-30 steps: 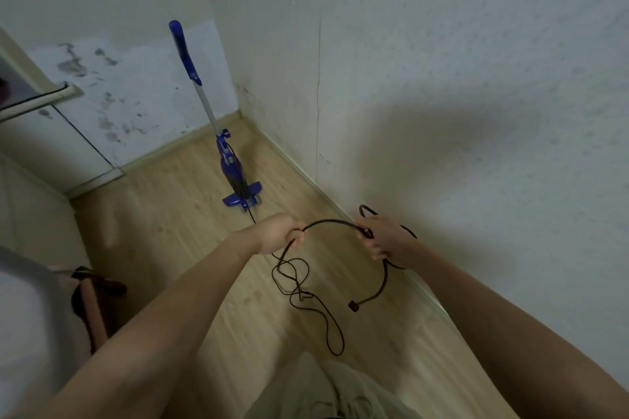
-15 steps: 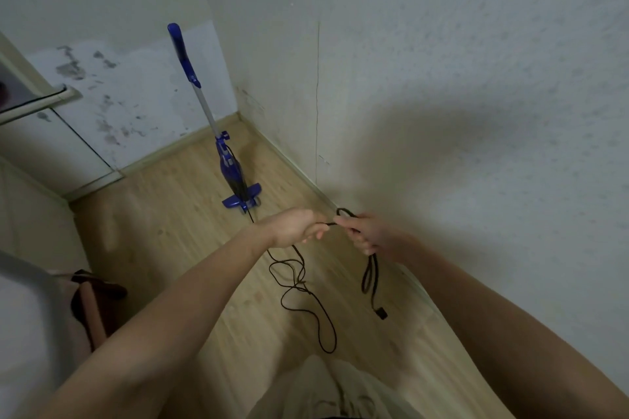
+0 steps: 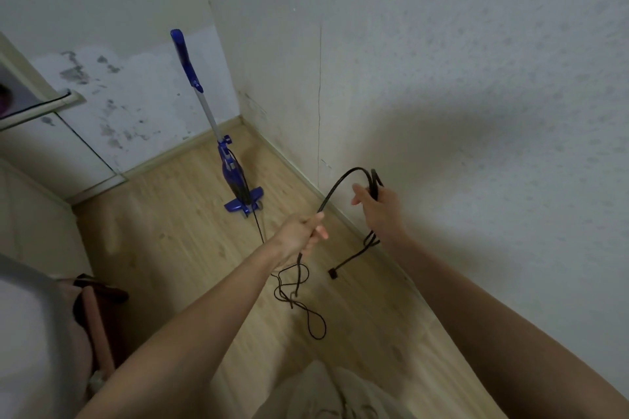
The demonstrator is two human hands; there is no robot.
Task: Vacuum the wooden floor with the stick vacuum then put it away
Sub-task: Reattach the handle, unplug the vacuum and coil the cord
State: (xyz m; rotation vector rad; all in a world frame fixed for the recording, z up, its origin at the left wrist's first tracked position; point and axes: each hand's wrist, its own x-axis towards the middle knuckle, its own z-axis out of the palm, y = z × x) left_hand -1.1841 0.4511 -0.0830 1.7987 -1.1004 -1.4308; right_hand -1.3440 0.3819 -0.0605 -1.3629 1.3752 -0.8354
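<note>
A blue stick vacuum (image 3: 233,177) stands upright by itself in the far corner of the wooden floor (image 3: 177,248), its handle up against the wall. Its black power cord (image 3: 335,185) runs from the vacuum head across the floor to me. My left hand (image 3: 301,231) is closed around the cord, with loose loops lying on the floor below it. Held higher near the wall, my right hand (image 3: 376,206) grips several gathered loops of cord. The plug (image 3: 333,273) dangles below that hand.
White walls meet at the corner behind the vacuum, the far one stained and patchy low down. A skirting board (image 3: 340,211) runs along the right wall. A dark brown object (image 3: 92,296) lies at the left on the floor beside a pale surface.
My hands were close together half a second ago. The right hand has since risen toward the wall with its loops, drawing an arc of cord between the two hands.
</note>
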